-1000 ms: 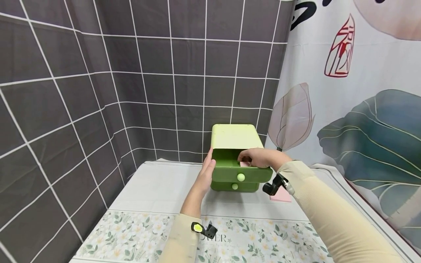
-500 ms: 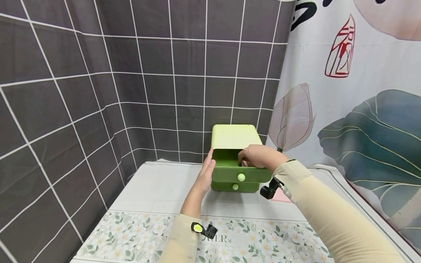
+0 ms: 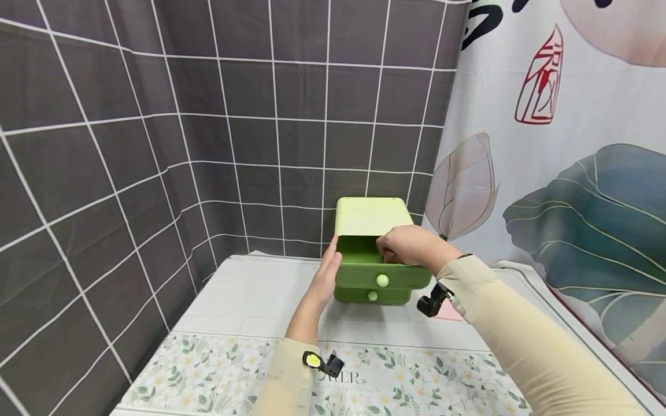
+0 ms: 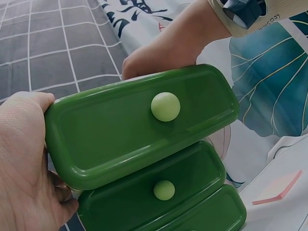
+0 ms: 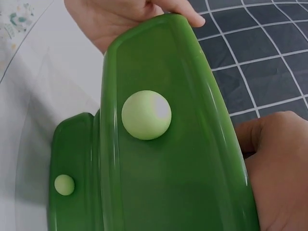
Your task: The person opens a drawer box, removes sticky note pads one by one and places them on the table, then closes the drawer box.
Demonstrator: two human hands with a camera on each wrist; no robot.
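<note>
A small chest of drawers (image 3: 373, 216) with a pale yellow-green top stands against the back wall. Its top green drawer (image 4: 106, 134) is pulled out, with a round light-green knob (image 5: 146, 115) on the front. My left hand (image 3: 325, 274) grips the left end of that drawer, thumb at the front edge and other fingers bent at its side. From the right, my right hand (image 3: 411, 247) reaches over the front into the drawer. Its fingertips are hidden inside, so whether they hold anything cannot be seen.
Lower green drawers (image 4: 159, 192) sit beneath the opened one. A pink pad (image 4: 279, 190) lies on the white table to the right of the chest. A floral cloth (image 3: 208, 370) covers the table's near part. Dark gridded curtain (image 3: 260, 144) hangs behind.
A pink piece seen under the right fingers in the drawer a second ago is now out of sight. The right hand has dipped slightly; the left hand stays in place.
</note>
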